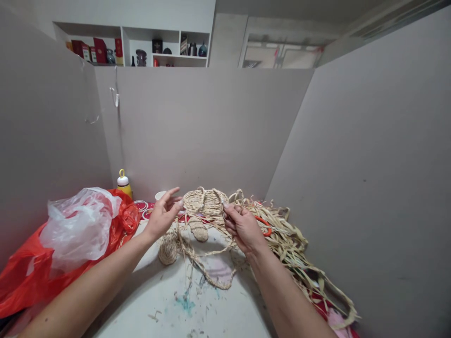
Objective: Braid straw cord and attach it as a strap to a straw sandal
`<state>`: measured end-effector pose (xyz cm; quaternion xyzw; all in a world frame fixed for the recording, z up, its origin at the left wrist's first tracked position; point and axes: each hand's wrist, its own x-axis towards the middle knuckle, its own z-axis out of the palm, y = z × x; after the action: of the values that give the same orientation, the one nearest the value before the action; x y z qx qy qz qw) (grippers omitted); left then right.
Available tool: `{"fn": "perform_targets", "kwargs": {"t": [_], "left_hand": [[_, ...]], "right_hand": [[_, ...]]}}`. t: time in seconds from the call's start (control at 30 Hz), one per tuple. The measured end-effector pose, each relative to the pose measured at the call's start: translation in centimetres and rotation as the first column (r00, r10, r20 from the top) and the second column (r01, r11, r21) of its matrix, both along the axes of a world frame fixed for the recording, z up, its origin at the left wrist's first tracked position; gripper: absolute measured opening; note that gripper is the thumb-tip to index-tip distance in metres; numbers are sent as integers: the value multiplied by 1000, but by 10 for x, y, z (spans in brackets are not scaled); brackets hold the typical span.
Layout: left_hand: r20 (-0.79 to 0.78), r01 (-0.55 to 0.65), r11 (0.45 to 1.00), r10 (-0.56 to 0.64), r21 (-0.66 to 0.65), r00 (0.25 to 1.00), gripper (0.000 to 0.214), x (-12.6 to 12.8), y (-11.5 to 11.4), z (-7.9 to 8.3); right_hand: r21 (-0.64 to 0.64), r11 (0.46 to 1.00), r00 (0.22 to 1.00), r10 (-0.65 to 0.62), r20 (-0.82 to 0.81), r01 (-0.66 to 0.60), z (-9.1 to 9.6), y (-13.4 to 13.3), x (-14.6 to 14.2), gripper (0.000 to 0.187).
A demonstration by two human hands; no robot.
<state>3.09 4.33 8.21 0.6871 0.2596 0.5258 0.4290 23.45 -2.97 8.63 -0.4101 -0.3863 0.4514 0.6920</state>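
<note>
A woven straw sandal with cord loops across it is tilted toward me at the far edge of the table. My left hand is by its left end, thumb at the rim and fingers stretched apart. At the sandal's right end my right hand is closed in a pinch on its edge; the fingertips partly hide what lies between them. Two smaller woven straw pieces, an oval one and a rounded one, lie below. A braided straw cord loops over the white tabletop.
A heap of loose straw with an orange-red handle spreads at right. Red bag and clear plastic bag lie at left, near a yellow bottle and a white cup. Grey partitions enclose the table.
</note>
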Motion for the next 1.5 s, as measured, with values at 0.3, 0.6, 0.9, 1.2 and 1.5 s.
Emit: {"fn": "perform_targets", "kwargs": {"t": [0.3, 0.6, 0.9, 1.2, 1.5], "left_hand": [[238, 233, 897, -150, -375, 960, 25, 7, 5, -6], [217, 237, 884, -159, -403, 963, 25, 4, 8, -6], [174, 306, 806, -252, -506, 952, 35, 3, 9, -9], [332, 362, 780, -210, -510, 920, 20, 17, -7, -15], [424, 445, 716, -227, -537, 877, 19, 18, -17, -7]], "right_hand": [[-60, 994, 995, 95, 21, -94, -6, 0, -7, 44], [-47, 996, 996, 83, 25, -81, -11, 6, 0, 47], [-82, 987, 989, 144, 45, -140, -13, 5, 2, 43], [13, 995, 994, 101, -38, -101, -16, 7, -4, 38], [-7, 991, 991, 132, -11, -132, -27, 9, -19, 40]]}}
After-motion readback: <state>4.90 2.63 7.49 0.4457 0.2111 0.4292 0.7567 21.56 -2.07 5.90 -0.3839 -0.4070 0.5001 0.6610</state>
